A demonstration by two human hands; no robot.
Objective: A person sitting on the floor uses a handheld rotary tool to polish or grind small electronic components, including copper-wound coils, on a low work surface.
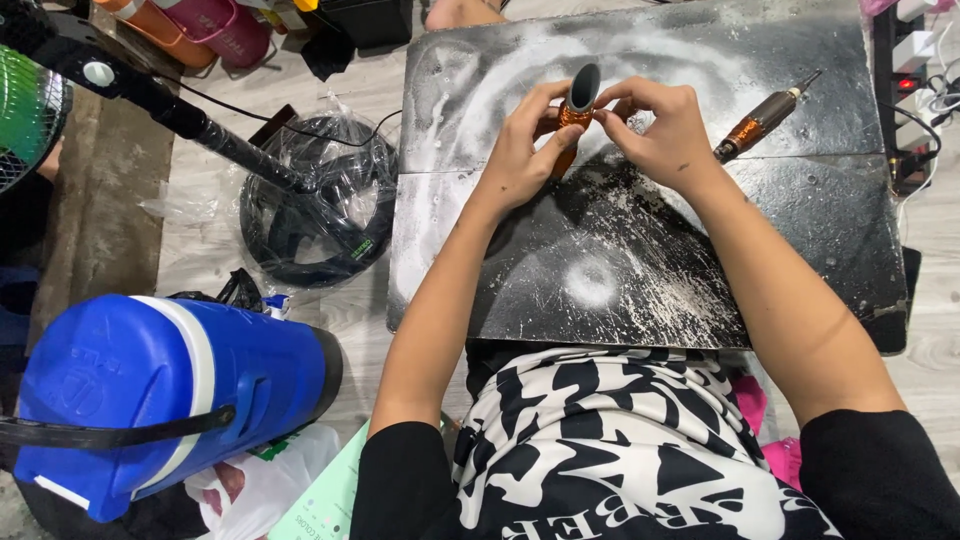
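Left hand [520,150]: curled around the lower body of a small orange and black tool [576,105], fingers closed on it, thumb pressed to its side.
Right hand [662,130]: fingertips pinched at the upper part of that same tool, the other fingers loosely bent.
Small tool: held upright between both hands, raised just above the far half of the desk [800,230], its dark rounded top pointing away from the person.
Desk: a dark board dusted with white powder in swirls and patches.
Second tool [762,122]: a brown and orange handpiece lying on the desk, just right of the right hand, not touched.
Floor, left: a blue cooler jug [170,390] on its side, and a black ring in clear plastic wrap [318,200].
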